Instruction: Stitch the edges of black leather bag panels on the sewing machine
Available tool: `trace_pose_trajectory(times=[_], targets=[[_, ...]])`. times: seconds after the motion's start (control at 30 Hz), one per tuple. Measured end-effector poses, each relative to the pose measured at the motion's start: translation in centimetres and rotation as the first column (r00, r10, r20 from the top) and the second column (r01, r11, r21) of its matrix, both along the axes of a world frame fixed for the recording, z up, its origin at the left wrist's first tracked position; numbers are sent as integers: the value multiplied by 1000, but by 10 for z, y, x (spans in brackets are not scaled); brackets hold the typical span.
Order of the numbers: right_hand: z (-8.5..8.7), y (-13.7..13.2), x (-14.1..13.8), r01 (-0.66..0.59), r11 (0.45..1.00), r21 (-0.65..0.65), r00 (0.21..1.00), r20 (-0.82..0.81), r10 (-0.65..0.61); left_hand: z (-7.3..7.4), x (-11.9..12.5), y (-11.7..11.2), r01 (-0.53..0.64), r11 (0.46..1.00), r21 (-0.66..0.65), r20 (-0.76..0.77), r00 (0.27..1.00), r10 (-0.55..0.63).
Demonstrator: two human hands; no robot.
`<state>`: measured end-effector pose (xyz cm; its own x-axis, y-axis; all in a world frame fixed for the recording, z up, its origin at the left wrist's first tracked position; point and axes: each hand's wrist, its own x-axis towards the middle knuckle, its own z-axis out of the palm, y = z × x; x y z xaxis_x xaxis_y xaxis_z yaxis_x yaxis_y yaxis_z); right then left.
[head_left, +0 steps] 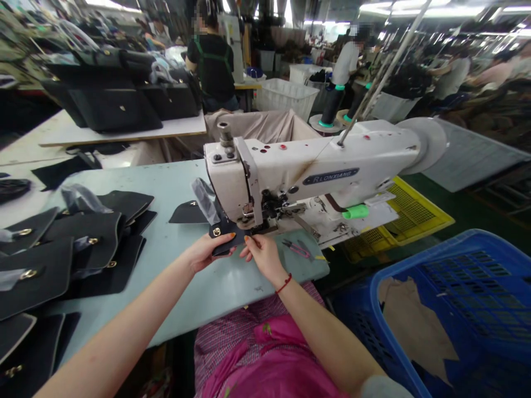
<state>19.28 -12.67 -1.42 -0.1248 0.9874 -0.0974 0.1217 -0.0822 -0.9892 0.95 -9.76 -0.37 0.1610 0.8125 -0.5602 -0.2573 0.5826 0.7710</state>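
Note:
A small black leather piece (226,239) with a brass stud lies under the head of a white sewing machine (307,166). My left hand (205,251) pinches its near left edge, thumb on top. My right hand (262,255) rests on its right side, fingers curled down on the edge close to the needle. A red cord circles my right wrist. Another black piece (186,213) lies flat behind the machine head, with a strip of clear plastic (204,199) sticking up beside it.
Several black flaps with brass studs (62,254) are piled on the pale table (174,260) at left. Pink snips (296,249) lie right of my hands. A blue crate (456,309) and yellow tray (409,215) stand at right. Other people work behind.

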Motion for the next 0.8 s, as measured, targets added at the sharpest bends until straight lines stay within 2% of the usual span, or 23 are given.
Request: trace_pose_trajectory(times=[0.2,0.57,0.8], targets=[[0,-7,-3,-3,999,-43,993,-115,-2,1,3,-1,-3,998,62,7,1000,3],[-4,-6,-13,77,995,-59,982,-169,-86,-5,-1,4,26,997,68,-18,1000,-24],[-6,-5,-21,117,984,-136,965,-219,-145,-5,-3,8,64,994,87,-26,998,-62]])
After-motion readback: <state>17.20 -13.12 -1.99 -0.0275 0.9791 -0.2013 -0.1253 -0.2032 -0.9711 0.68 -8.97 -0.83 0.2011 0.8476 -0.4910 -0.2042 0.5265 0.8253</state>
